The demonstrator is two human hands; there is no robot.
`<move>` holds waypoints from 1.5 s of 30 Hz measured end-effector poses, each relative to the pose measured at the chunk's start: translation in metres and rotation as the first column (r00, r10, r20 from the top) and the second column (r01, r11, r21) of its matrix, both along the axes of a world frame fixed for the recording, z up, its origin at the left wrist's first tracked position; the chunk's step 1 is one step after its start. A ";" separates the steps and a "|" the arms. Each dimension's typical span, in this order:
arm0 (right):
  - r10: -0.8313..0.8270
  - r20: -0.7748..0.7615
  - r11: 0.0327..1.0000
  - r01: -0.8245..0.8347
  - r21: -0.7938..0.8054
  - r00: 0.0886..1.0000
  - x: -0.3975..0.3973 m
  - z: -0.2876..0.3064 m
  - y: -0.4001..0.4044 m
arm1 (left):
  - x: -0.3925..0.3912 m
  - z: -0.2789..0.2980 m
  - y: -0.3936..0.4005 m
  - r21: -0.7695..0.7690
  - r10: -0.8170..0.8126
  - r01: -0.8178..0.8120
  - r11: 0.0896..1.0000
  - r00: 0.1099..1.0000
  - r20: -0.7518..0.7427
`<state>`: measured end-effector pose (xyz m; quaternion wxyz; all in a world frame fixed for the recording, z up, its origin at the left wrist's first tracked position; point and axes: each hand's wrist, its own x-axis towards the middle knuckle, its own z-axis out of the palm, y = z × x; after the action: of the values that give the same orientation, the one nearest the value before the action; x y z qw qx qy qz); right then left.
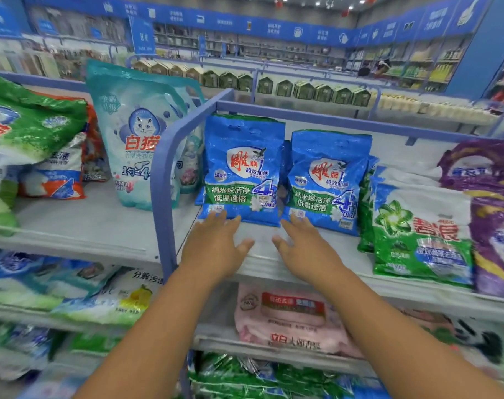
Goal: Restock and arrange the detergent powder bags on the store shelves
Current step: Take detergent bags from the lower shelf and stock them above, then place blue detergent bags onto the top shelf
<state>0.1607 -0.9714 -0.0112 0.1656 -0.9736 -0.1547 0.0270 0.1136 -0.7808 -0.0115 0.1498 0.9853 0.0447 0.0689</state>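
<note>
Detergent powder comes first in my view as two glossy blue plastic bags with a red-and-white shield logo and a green band of white lettering, standing upright side by side on the grey upper shelf [262,240], leaning back slightly toward the rear rail. I call them the left blue bag [242,168] and the right blue bag [327,180]; their near edges almost meet, and more blue bags stand behind each. My left hand [214,246] reaches in palm down with fingers straight and spread, its fingertips [220,216] at the bottom edge of the left blue bag; whether they press it or only brush it I cannot tell. My right hand [305,249] lies the same way, open and flat with the thumb splayed inward, fingertips just at the lower left corner of the right blue bag. Neither hand grips anything. Just right of the blue pair leans a green-and-white foil detergent bag [420,234] with a pinwheel mark, and beyond it a purple bag [492,214]. A blue metal shelf divider [165,174] curves up to the left of my hands, and past it stands a pale teal pouch with a white cat face [135,136]. On the shelf below rests a pink packet [291,318].
</note>
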 end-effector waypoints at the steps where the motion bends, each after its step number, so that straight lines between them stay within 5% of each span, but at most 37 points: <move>1: 0.001 0.031 1.000 -0.001 -0.015 1.000 -0.010 -0.002 -0.006 | -0.012 -0.003 -0.005 -0.009 0.020 -0.020 1.000 1.000 -0.002; 7: 0.027 0.159 0.999 -0.022 -0.035 0.987 -0.080 -0.022 -0.044 | -0.083 -0.032 -0.038 0.012 0.076 -0.077 0.997 0.996 0.036; 24: 0.248 -0.207 0.967 -0.229 0.112 0.946 -0.203 -0.090 -0.002 | -0.230 -0.103 0.000 0.078 0.336 -0.327 0.942 0.912 -0.234; 34: 0.313 -0.207 0.947 -0.320 0.001 0.927 -0.216 -0.110 0.144 | -0.251 -0.122 0.143 0.020 0.399 -0.412 0.911 0.869 -0.294; 45: 0.222 -0.229 0.967 -0.244 -0.077 0.948 -0.197 -0.114 0.338 | -0.231 -0.120 0.346 0.013 0.312 -0.320 0.947 0.912 -0.267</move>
<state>-0.0365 -0.6330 -0.1256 0.1262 -0.9469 -0.2479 0.1612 -0.1171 -0.4351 -0.1318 0.1445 0.9629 0.2242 -0.0411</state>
